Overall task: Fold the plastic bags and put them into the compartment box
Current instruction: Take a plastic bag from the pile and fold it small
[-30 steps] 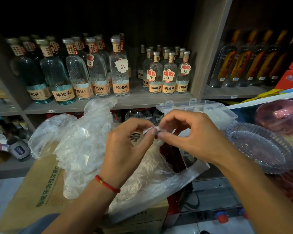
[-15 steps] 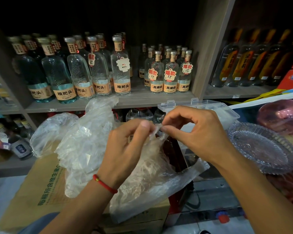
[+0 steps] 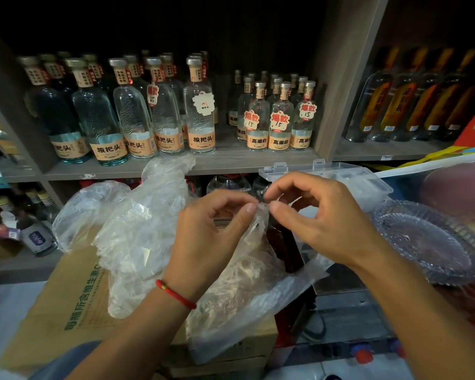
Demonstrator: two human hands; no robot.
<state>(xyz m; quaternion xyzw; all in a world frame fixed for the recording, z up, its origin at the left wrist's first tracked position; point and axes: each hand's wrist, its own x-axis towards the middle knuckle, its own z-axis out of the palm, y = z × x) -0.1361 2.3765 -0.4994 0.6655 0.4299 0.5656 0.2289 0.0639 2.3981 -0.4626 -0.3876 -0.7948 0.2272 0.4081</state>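
Head view: both hands are raised over a carton [image 3: 74, 300] in front of stocked shelves [image 3: 231, 163]. Left hand [image 3: 211, 242] pinches the top edge of a clear bag [image 3: 247, 292] between thumb and forefinger, the other fingers curled. Right hand [image 3: 318, 223] pinches the same edge just beside it, fingertips nearly touching those of the left. The bag hangs from this pinch and drapes down onto the carton; it looks crumpled, with no clean fold visible.

More bags [image 3: 137, 229] lie in a loose heap on the carton to the left, all unfolded as far as can be seen.

The box [image 3: 348, 182] sits behind the right hand, near the shelf edge. Its lid appears down with two latches standing at the near rim; whether it is latched cannot be told. Contents are not readable through the plastic, so no folded bag can be confirmed inside.

Assessment: task appears at an early stage. The hands seem to be separating or straightening the bag's edge ahead of a first fold. Remaining work, by judgement: fold this bag, open the box, place it in a compartment, then repeat for the heap.

A glass dish [image 3: 428, 242] lies to the right, clear of the work.
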